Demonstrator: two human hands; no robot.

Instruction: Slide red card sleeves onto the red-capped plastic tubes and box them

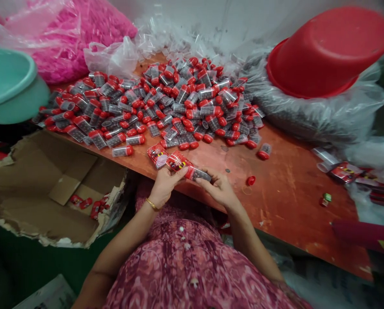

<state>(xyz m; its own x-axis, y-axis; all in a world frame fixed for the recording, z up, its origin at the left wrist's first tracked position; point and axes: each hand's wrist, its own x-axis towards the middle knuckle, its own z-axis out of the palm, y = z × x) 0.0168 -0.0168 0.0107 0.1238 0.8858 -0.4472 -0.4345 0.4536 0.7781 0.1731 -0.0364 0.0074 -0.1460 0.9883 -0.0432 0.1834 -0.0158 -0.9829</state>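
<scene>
Tube (202,174) held in 2 hands at the front edge of the table (285,184).
Left hand (166,184): fingers closed around its red end, beside a printed red wrapper (178,159). Right hand (218,187): fingers gripping the clear body. Recommended, in judgement: light pressure, tube and wrapper aligned, film uncreased.

Looks like you're in a workshop. Tubes (192,99) are heaped on your table (288,180), bulk bag (71,40) at the far-left corner.
</scene>
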